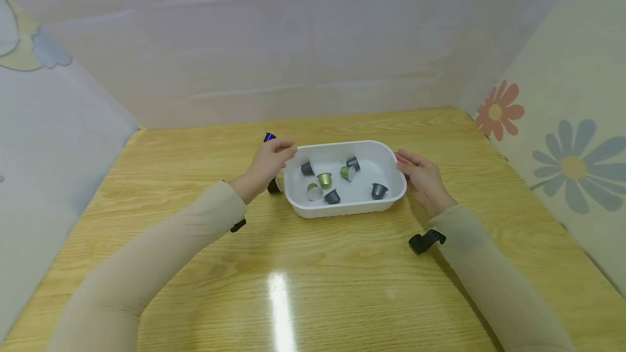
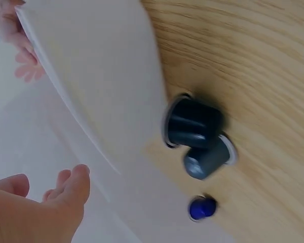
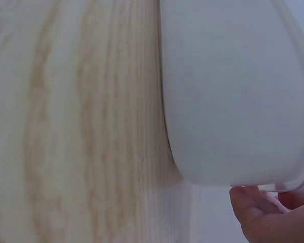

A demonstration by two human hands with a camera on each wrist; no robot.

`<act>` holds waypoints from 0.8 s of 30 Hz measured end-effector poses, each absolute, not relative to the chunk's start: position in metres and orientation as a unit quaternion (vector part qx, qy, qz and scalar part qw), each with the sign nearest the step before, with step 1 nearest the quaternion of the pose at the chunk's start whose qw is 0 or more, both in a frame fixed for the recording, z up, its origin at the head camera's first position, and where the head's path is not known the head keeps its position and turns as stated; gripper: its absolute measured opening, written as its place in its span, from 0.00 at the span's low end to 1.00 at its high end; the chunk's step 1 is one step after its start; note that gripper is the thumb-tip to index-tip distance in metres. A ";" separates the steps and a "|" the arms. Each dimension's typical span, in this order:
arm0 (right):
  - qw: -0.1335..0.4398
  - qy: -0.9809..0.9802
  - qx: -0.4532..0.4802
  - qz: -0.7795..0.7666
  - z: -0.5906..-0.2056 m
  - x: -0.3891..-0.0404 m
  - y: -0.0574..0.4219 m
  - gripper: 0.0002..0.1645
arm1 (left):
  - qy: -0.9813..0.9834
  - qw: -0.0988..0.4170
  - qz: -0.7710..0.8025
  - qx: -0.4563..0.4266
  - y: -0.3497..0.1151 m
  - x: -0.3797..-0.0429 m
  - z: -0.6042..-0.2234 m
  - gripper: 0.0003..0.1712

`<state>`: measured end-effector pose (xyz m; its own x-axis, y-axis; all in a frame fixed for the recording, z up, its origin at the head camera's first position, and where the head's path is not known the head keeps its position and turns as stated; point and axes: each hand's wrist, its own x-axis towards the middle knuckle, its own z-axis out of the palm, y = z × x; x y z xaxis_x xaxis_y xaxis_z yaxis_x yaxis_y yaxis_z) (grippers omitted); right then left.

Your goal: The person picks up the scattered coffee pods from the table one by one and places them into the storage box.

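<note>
A white plastic tray (image 1: 349, 211) rests on the table with several coffee capsules inside, among them a green one (image 1: 325, 180) and a dark grey one (image 1: 379, 191). My right hand (image 1: 424, 182) grips its right end, fingers against the wall and thumb at the rim in the right wrist view. My left hand (image 1: 261, 166) hovers by the left rim, fingers bent loosely with nothing between them; the left wrist view shows it apart from the tray. Beside that end lie two dark capsules, a larger-looking one (image 2: 195, 121) and one behind it (image 2: 209, 158), plus a blue capsule (image 2: 201, 207).
The wooden table (image 1: 332, 276) meets a pale covered wall (image 1: 313, 53) behind the tray. Flower decorations (image 1: 573, 167) mark the right wall. A dark wrist camera (image 1: 424, 240) sticks out from my right sleeve, close above the table.
</note>
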<state>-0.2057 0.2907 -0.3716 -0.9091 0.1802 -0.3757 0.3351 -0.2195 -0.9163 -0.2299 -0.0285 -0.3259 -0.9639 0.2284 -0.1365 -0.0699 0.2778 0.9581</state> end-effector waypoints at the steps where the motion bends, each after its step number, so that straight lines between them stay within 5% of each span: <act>1: 0.051 0.622 0.208 -0.753 -0.372 -0.206 0.291 0.32 | 0.791 0.118 0.598 0.050 -0.034 -0.230 -0.328 0.24; 10: 0.047 0.621 0.219 -0.751 -0.373 -0.208 0.291 0.32 | 0.822 0.079 0.562 0.047 -0.065 -0.228 -0.344 0.25; 24: 0.046 0.612 0.224 -0.757 -0.370 -0.206 0.289 0.32 | 0.865 0.135 0.479 0.055 -0.091 -0.233 -0.368 0.33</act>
